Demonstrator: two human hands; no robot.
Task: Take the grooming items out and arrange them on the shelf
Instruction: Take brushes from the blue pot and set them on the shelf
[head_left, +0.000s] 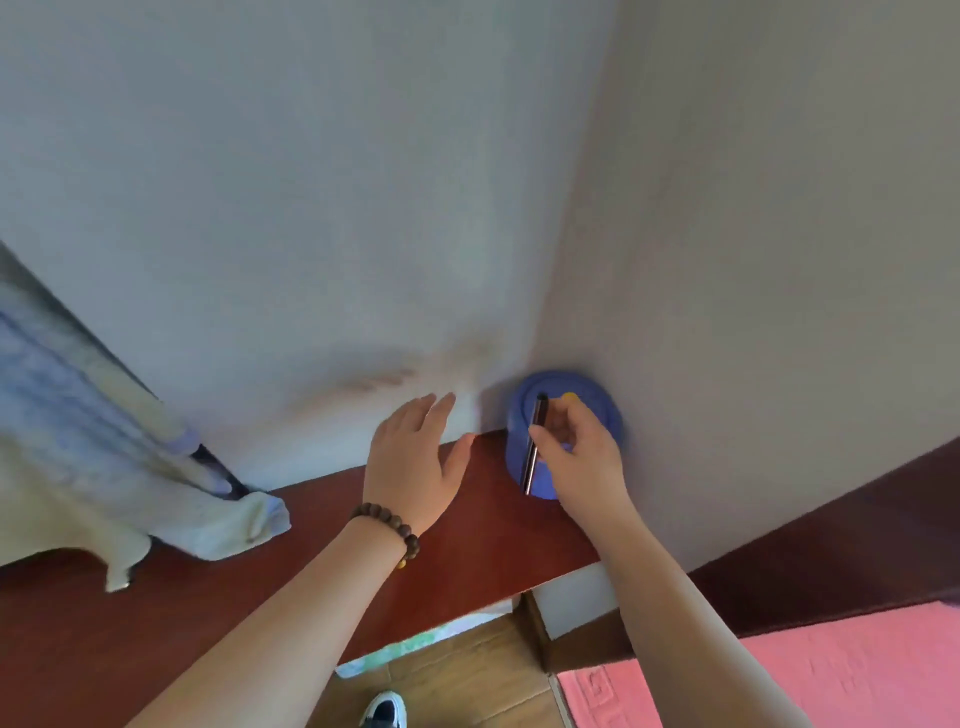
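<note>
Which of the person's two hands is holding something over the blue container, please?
The right hand: it pinches a slim dark stick over the blue container. The braceleted left hand holds nothing.

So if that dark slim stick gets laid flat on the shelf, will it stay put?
Probably not reliably. The dark stick pinched by the right hand looks round and thin, so it may roll on the smooth wooden shelf. It looks stiff and likely light, since a fingertip pinch holds it.

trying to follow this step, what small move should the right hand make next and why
Probably lift the thin dark stick clear of the round blue container and set it on the reddish wooden shelf: the right hand pinches it at the container, and the left hand hovers open.
</note>
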